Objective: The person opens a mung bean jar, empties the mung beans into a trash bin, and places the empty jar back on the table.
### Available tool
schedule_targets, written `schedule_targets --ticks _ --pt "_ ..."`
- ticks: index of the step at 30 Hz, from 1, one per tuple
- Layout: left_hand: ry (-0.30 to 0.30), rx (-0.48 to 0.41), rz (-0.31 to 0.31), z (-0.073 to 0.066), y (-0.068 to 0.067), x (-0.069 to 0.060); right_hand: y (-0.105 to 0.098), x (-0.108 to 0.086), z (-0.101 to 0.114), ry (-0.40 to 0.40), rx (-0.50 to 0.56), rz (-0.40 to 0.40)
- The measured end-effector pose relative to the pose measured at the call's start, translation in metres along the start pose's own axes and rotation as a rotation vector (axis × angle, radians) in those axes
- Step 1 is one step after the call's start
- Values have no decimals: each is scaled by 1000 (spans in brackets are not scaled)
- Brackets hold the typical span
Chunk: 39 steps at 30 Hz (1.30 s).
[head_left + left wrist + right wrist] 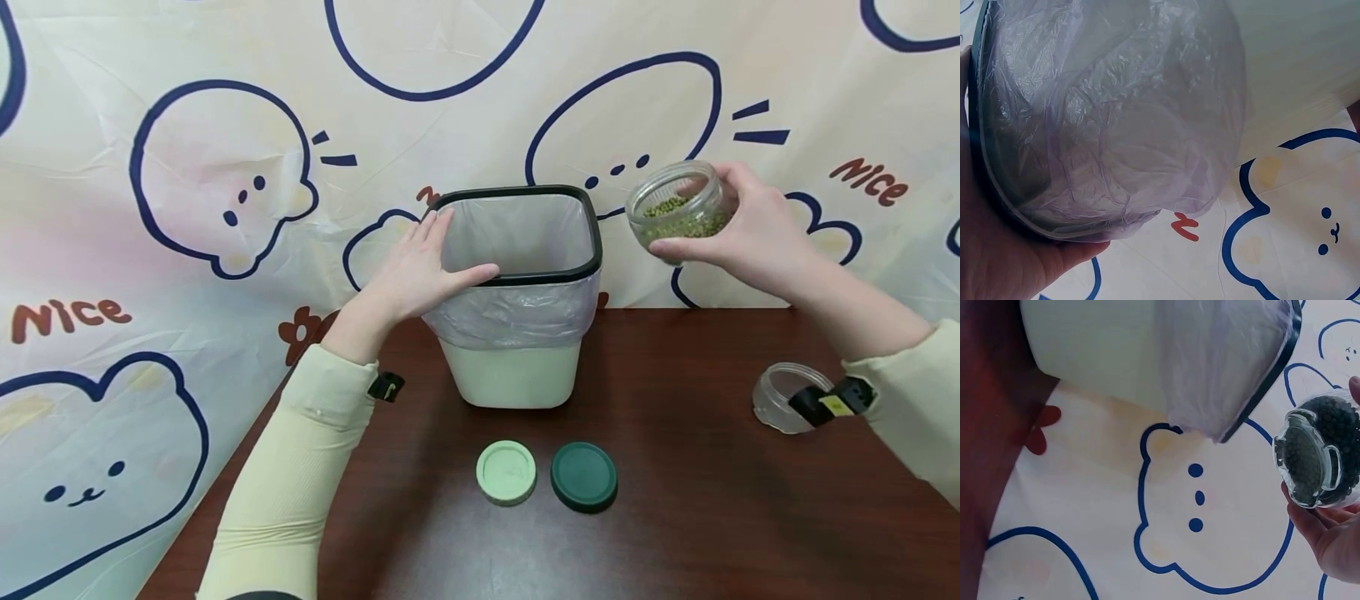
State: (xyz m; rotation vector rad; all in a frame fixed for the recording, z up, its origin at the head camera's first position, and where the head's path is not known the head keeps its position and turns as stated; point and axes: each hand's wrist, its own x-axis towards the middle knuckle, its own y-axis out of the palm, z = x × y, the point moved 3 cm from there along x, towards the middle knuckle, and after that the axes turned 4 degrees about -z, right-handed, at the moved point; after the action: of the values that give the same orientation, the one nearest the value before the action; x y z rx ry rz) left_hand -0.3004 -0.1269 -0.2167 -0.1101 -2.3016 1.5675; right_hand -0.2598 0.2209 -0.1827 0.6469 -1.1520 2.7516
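Observation:
A light green trash bin [516,375] with a black rim [517,192] stands upright on the table. Its clear plastic liner [525,312] folds out over the rim. My left hand [416,271] rests on the bin's left edge, fingers extended and thumb reaching across the front rim. To the right of the bin, my right hand [757,229] holds a clear jar [678,208] in the air, tilted with its mouth toward the bin. Small green beans [686,218] fill part of it; in the right wrist view they look dark through the jar's bottom [1307,459].
In front of the bin lie a light green lid [506,472] and a dark green lid [584,476]. A second clear jar [783,396] sits on the brown table [675,400] below my right forearm. A cartoon-print cloth [427,142] hangs behind and along the left.

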Motion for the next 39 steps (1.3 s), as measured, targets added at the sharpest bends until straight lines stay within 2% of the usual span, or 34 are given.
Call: schedule_targets --ticks 9,15,25,32,39 --pt "-3 1 1 1 0 0 5 34 26 -45 10 30" --pt "-10 2 3 0 1 1 14 53 41 -107 1 62" --pt "-12 10 -2 0 0 1 35 75 62 -185 -30 152" --pt "-17 8 2 0 -1 -1 41 91 72 -234 -64 203" --pt "-16 9 8 0 -1 -1 41 105 81 -216 -51 274"
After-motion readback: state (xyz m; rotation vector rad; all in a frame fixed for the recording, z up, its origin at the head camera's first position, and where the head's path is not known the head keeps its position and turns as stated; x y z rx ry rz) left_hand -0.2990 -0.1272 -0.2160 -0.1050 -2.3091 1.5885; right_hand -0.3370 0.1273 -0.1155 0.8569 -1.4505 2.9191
